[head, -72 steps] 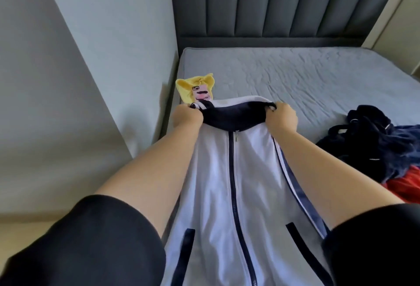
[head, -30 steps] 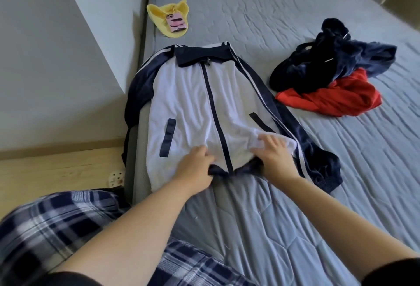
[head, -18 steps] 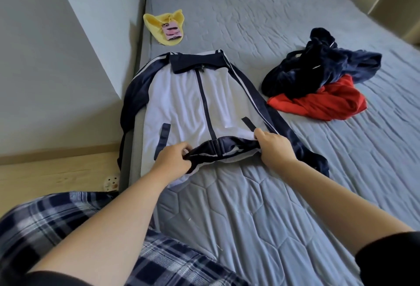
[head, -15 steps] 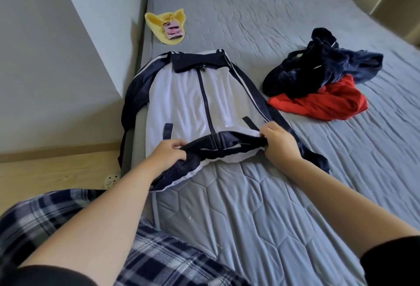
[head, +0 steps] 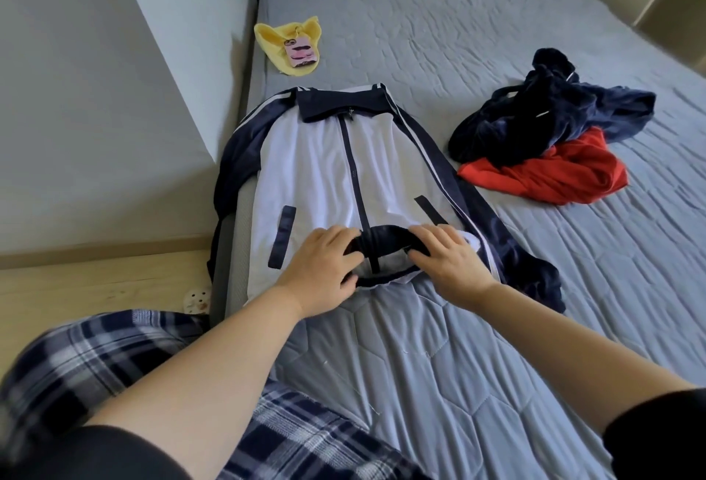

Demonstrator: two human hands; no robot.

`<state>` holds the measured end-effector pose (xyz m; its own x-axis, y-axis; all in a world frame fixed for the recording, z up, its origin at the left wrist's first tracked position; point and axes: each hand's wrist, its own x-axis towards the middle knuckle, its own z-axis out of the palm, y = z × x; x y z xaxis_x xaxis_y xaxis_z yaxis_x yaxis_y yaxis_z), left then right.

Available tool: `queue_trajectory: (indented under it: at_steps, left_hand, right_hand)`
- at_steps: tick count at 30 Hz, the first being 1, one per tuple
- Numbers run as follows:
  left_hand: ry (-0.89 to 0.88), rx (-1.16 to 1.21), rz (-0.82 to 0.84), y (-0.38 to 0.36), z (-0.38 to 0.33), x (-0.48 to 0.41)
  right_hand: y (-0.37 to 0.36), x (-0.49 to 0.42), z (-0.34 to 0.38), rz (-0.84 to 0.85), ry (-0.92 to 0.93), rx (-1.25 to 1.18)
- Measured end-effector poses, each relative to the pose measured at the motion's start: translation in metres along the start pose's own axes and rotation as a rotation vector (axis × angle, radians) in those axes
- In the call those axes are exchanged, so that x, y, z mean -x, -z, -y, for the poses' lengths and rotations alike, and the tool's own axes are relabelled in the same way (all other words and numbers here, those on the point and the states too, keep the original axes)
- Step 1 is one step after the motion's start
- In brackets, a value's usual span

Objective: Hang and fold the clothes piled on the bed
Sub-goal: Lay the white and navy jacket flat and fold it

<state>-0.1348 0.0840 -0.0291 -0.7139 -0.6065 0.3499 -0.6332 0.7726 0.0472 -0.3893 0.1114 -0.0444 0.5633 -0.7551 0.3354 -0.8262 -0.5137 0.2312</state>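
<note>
A white and navy zip jacket (head: 328, 166) lies front up along the left side of the grey bed (head: 477, 346), collar toward the headboard. Its navy hem band is bunched up at the near end. My left hand (head: 324, 269) grips the left part of that hem band, fingers curled over it. My right hand (head: 447, 262) grips the right part of the same band. The left sleeve hangs over the bed's edge; the right sleeve lies along the mattress.
A heap of navy clothes (head: 550, 113) lies on a red garment (head: 554, 170) at the right of the bed. A yellow cloth with a pink card (head: 292, 46) sits near the wall. A grey wall (head: 114, 78) and wooden floor (head: 95, 281) are at the left.
Both hands left the collar and moved down to the hem. They lifted the navy band, and now hold it closer together, bunched low on the jacket.
</note>
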Motion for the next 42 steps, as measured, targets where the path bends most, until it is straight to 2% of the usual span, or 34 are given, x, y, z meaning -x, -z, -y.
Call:
queue_trajectory:
  at_steps: [4, 7, 8, 10, 12, 14, 15, 16, 18, 19, 22, 23, 25, 26, 27, 28, 29, 32, 33, 36, 38, 40, 42]
  left_hand:
    - [0.049, -0.068, 0.381, -0.010, 0.003, 0.005]
    - [0.066, 0.101, 0.467, -0.008, -0.005, 0.002]
    - [0.118, 0.181, 0.480, -0.006, -0.008, 0.000]
    - [0.179, 0.247, 0.614, -0.002, -0.015, -0.009]
    - [0.184, 0.266, 0.836, 0.001, -0.018, -0.019]
    - [0.258, 0.430, 1.003, 0.003, -0.024, -0.026]
    - [0.321, 0.540, 1.011, 0.001, -0.028, -0.028]
    - [0.396, 0.632, 0.968, -0.003, -0.030, -0.029]
    - [0.509, 0.698, 0.801, -0.013, -0.033, -0.028]
    - [0.510, 0.663, 0.755, -0.019, -0.032, -0.027]
    - [0.432, 0.533, 0.825, -0.033, -0.032, -0.020]
    - [0.432, 0.518, 0.807, -0.037, -0.032, -0.020]
    - [0.446, 0.481, 0.680, -0.040, -0.034, -0.024]
    - [0.439, 0.465, 0.605, -0.042, -0.034, -0.027]
    - [0.422, 0.462, 0.561, -0.044, -0.034, -0.030]
    - [0.393, 0.463, 0.564, -0.047, -0.034, -0.032]
    - [0.358, 0.458, 0.614, -0.049, -0.034, -0.034]
    - [0.288, 0.390, 0.810, -0.051, -0.033, -0.037]
    - [0.307, 0.403, 0.838, -0.052, -0.032, -0.037]
    - [0.383, 0.542, 0.867, -0.049, -0.027, -0.037]
    - [0.488, 0.762, 0.802, -0.044, -0.022, -0.036]
    - [0.795, 1.175, 0.624, -0.033, -0.013, -0.033]
    - [1.104, 1.702, 0.390, -0.023, -0.001, -0.026]
  right_hand:
    - [0.010, -0.005, -0.003, 0.312, -0.083, -0.029]
    - [0.017, -0.013, -0.006, 0.634, -0.106, -0.041]
    - [0.020, -0.015, -0.009, 0.706, -0.172, -0.094]
    - [0.027, -0.016, -0.015, 0.828, -0.257, -0.238]
    - [0.032, -0.014, -0.020, 1.013, -0.203, -0.358]
    - [0.034, -0.007, -0.020, 1.151, -0.223, -0.530]
    - [0.032, -0.004, -0.017, 1.126, -0.270, -0.589]
    - [0.028, -0.001, -0.015, 1.028, -0.356, -0.619]
    - [0.017, 0.008, -0.009, 0.760, -0.519, -0.547]
    - [0.013, 0.011, -0.006, 0.721, -0.559, -0.495]
    - [0.002, 0.021, 0.000, 0.856, -0.555, -0.446]
    - [0.000, 0.023, -0.001, 0.776, -0.608, -0.483]
    - [-0.001, 0.022, -0.005, 0.371, -0.734, -0.456]
    - [-0.001, 0.020, -0.010, 0.185, -0.764, -0.327]
    - [-0.002, 0.018, -0.016, 0.104, -0.788, -0.181]
    - [-0.002, 0.016, -0.022, 0.143, -0.850, -0.066]
    - [-0.002, 0.014, -0.029, 0.274, -0.906, -0.013]
    - [0.003, 0.005, -0.049, 0.575, -1.073, -0.127]
    - [0.007, 0.000, -0.057, 0.581, -1.118, -0.183]
    - [0.039, -0.034, -0.079, 0.413, -1.139, -0.243]
    - [0.064, -0.069, -0.082, 0.394, -1.072, -0.305]
    - [0.079, -0.101, -0.066, 0.429, -0.935, -0.433]
    - [0.084, -0.122, -0.038, 0.491, -0.827, -0.727]
